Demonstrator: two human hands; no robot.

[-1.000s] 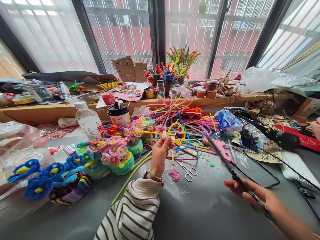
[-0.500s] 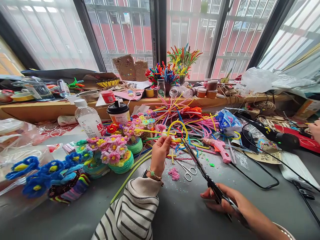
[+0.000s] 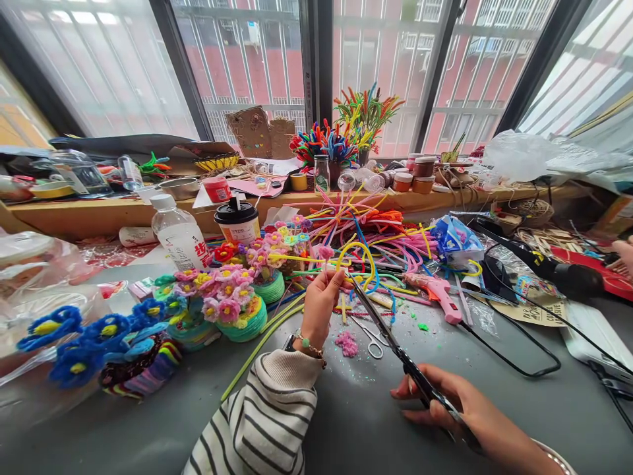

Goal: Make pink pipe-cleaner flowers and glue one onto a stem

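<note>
My left hand (image 3: 319, 305) is closed, with thumb and fingertips pinching a yellow pipe cleaner (image 3: 370, 253). The pipe cleaner curls in a loop up and to the right of the fingers. A small pink fuzzy flower (image 3: 325, 253) shows just above the same fingertips. In my right hand (image 3: 445, 399) is a pair of long scissors (image 3: 384, 330) with dark handles. Their blades point up and left, tips close beside the left fingertips; whether they touch the pipe cleaner is unclear. Below lie a pink fuzzy piece (image 3: 347, 344) and small silver scissors (image 3: 372, 340).
Pipe-cleaner flower pots (image 3: 241, 322) and blue flowers (image 3: 79, 356) stand to the left, near a bottle (image 3: 177, 237) and a lidded cup (image 3: 237, 223). Loose pipe cleaners (image 3: 390, 237) pile up behind. A pink glue gun (image 3: 444, 300) trails its cable rightward. Another person's hand (image 3: 624, 256) shows at far right.
The long scissors' tips have moved left, closer to my left fingertips. My right hand has shifted slightly left with them. My left hand keeps its pinch, and the view has shifted a little.
</note>
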